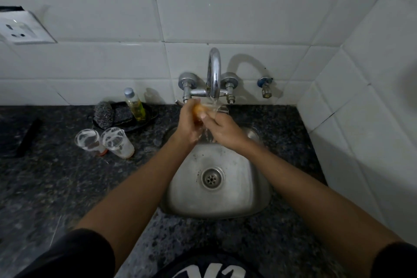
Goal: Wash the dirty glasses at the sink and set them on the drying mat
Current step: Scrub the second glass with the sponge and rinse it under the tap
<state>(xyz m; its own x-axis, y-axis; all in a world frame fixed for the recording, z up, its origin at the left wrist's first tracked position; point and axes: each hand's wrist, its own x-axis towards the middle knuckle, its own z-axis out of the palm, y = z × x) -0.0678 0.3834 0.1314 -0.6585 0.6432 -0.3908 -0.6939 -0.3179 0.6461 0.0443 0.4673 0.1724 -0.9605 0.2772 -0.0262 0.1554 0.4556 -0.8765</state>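
Both arms reach over the sink (228,207), left hand (189,124) and right hand (222,128) each grasping glass (208,108) under the tap (214,74), axis unclear.

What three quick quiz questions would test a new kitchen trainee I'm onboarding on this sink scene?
1. True or false: water runs from the tap.
2. How many dirty glasses wait on the counter?
3. Which hand holds the glass under the stream: A) left hand only, B) right hand only, C) both?

Key: 1 true; 2 two; 3 C.
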